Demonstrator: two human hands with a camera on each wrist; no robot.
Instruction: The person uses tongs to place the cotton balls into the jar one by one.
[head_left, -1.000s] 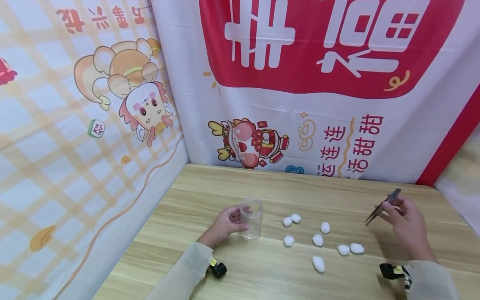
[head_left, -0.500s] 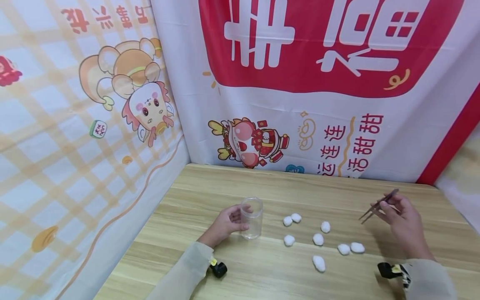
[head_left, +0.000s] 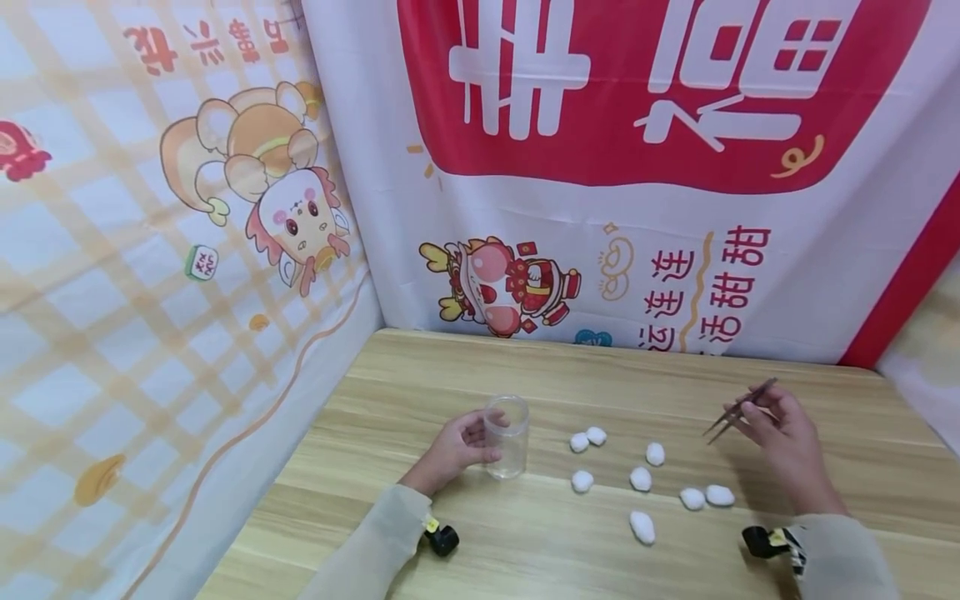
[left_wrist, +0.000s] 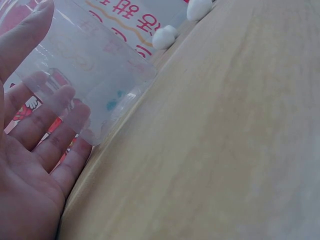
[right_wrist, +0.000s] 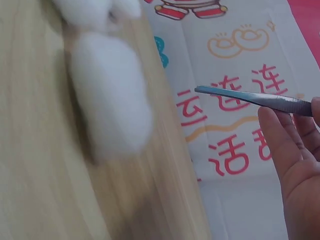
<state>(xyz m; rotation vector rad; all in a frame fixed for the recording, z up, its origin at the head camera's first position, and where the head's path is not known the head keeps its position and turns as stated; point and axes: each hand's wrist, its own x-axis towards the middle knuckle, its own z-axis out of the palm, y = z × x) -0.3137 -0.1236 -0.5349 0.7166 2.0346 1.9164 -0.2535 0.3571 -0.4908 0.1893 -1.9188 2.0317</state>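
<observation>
On the left side of the table, my left hand [head_left: 453,450] holds a clear plastic jar [head_left: 510,450] that stands upright with an uncovered top. In the left wrist view its thumb [left_wrist: 27,40] lies on one side of the jar [left_wrist: 100,65] and the fingers on the other. Nothing shows inside. Over at the right, my right hand [head_left: 787,446] pinches metal tweezers [head_left: 738,412], tips pointing left and down, parted, with nothing between them. Several white cotton balls [head_left: 641,479] lie between the hands. One cotton ball [right_wrist: 110,95] looms large in the right wrist view, apart from the tweezers [right_wrist: 250,96].
The wooden table [head_left: 420,367] meets a printed cloth [head_left: 645,208] along its back edge. Another patterned cloth [head_left: 187,333] hangs along the left side. Both wrists carry small black cameras, one at the left sleeve [head_left: 444,540].
My right hand has moved left with the tweezers, toward the cotton balls, and the tweezer tips now stand farther apart than a second ago. The left hand and jar keep their place.
</observation>
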